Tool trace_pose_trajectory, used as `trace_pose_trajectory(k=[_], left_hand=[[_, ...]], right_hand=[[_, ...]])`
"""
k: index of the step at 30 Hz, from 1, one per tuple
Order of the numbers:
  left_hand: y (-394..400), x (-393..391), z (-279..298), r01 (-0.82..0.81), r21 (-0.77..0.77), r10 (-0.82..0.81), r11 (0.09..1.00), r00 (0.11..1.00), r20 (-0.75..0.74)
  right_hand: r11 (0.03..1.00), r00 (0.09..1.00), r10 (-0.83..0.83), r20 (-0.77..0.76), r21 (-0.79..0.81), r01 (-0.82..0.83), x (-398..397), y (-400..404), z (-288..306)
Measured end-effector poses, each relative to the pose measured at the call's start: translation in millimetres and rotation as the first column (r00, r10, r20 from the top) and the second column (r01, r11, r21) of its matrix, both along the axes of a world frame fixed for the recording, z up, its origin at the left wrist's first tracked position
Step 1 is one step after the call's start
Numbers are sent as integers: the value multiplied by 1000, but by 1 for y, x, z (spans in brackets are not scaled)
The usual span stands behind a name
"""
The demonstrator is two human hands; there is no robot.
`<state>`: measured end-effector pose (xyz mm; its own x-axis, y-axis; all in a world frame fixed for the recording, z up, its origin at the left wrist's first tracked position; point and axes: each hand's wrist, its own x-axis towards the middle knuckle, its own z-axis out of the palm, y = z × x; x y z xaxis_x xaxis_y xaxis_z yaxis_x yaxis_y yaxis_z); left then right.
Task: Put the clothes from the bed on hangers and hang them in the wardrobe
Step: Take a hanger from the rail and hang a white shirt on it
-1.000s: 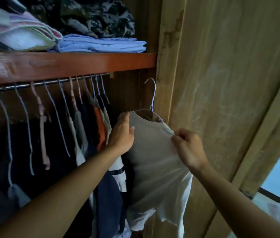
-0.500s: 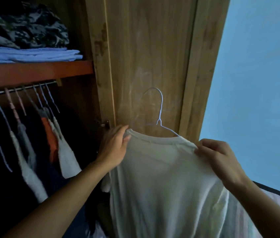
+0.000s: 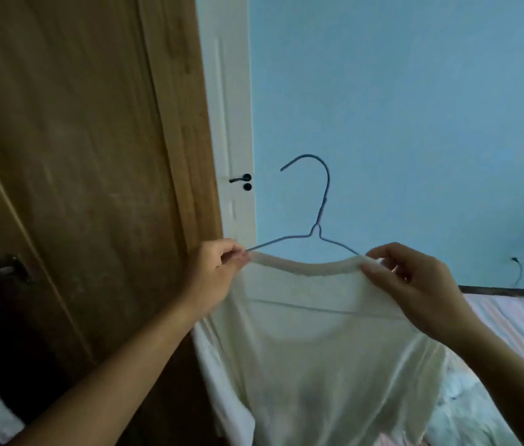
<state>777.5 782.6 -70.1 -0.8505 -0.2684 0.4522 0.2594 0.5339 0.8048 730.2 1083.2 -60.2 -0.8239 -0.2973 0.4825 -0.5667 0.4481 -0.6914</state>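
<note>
Two bare hands hold up a white shirt [image 3: 328, 342] on a thin blue wire hanger [image 3: 318, 220]. The left hand [image 3: 214, 275] pinches the left end of the shirt's neck, and its fingers are closed tight on the cloth where the hanger's wire comes out. The right hand [image 3: 415, 281] pinches the right end of the neck the same way, with the thumb and fingers pressed together on the cloth. The neck band stretches in a soft curve between the two hands.

The hanger's hook stands up above the shirt, in front of the blue wall [image 3: 415, 107], and it touches nothing. The hanger's bottom bar shows as a dark line through the thin cloth. The shirt hangs down from the hands, loose and wrinkled.

On the left is the brown wooden wardrobe door [image 3: 70, 140]. Just right of it is a white door [image 3: 228, 107] with a small black handle [image 3: 241, 180]. Far right and low, a bed [image 3: 511, 323] with a striped cover shows behind the right arm.
</note>
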Motion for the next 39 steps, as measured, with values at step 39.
trace_pose_trajectory(k=[39], left_hand=[[134,-25,-48,793,67,-772,605,563,296]], right_hand=[[626,606,-779,159,246,740,229,66,-44]])
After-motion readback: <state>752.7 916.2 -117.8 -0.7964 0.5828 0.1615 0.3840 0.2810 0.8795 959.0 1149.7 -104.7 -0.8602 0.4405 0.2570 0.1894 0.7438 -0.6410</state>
